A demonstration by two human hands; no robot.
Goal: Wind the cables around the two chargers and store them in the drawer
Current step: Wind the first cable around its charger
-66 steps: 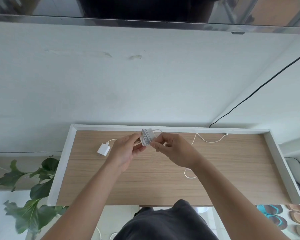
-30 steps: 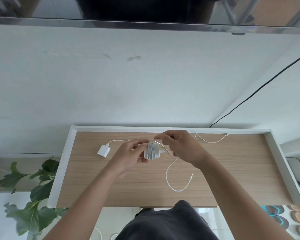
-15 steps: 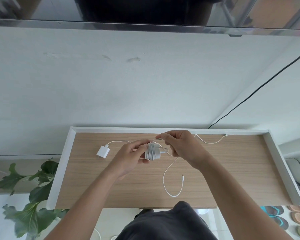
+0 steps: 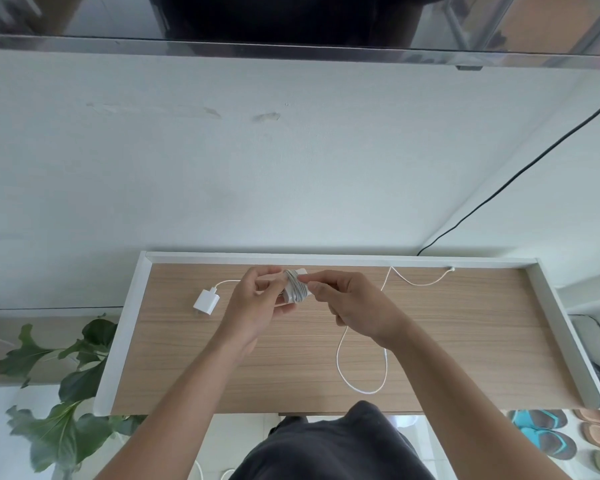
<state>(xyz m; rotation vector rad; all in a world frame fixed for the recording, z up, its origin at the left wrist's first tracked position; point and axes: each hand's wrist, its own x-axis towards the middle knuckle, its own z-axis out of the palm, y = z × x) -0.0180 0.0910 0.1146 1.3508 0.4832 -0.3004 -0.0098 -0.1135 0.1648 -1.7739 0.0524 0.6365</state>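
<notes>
My left hand grips a white charger with several turns of white cable around it, held just above the wooden top. My right hand pinches the cable at the charger's upper side. The loose tail of that cable hangs in a loop below my right wrist. A second white charger lies flat to the left, its cable running right behind my left hand. Another stretch of white cable lies along the back edge, ending in a plug at the right.
The wooden top has a raised white rim on the left, back and right. A black cord runs down the wall at the right. A leafy plant stands at lower left, and sandals lie on the floor at lower right.
My right hand has carried the cable over the charger for another turn. The hanging loop has shifted right and the charger has moved slightly toward the back edge.
</notes>
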